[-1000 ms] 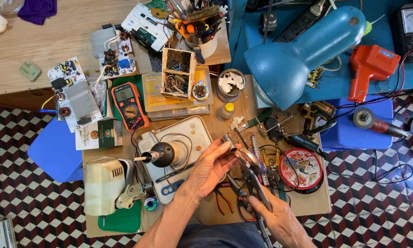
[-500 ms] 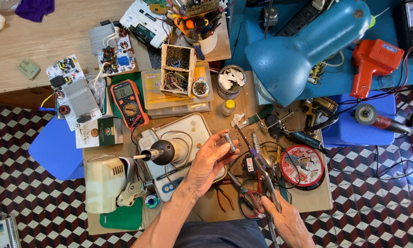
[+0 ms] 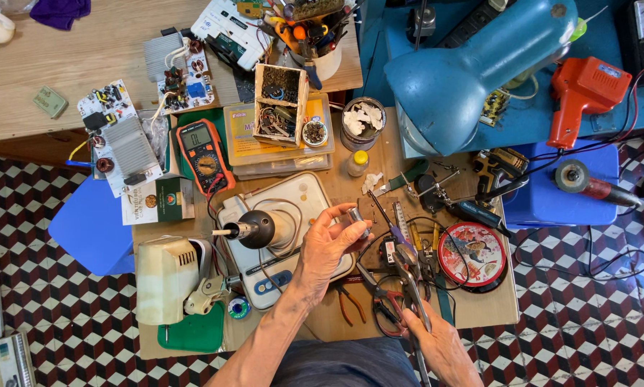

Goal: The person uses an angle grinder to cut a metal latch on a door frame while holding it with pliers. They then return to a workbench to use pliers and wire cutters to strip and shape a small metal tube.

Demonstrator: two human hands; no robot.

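Observation:
My left hand (image 3: 327, 247) is raised over the middle of a cluttered workbench and pinches a small silver cylinder (image 3: 355, 215) between thumb and fingertips. My right hand (image 3: 436, 344) is lower, at the bench's front edge, and grips a slim pen-like tool (image 3: 401, 254) whose tip points up and left toward the cylinder. Pliers with red handles (image 3: 388, 309) lie on the bench just left of my right hand. A soldering station (image 3: 279, 229) with a black cone-shaped holder (image 3: 254, 229) sits just left of my left hand.
A blue desk lamp (image 3: 465, 72) hangs over the bench's right side. An orange multimeter (image 3: 205, 154), circuit boards (image 3: 117, 140), parts boxes (image 3: 282, 107), a round red tin (image 3: 472, 254), an orange heat gun (image 3: 580, 89) and a blue stool (image 3: 89, 226) surround the work area. The floor is checkered tile.
My left hand has shifted left and up with the cylinder. My right hand has drawn back down toward the bench's front edge with the tool.

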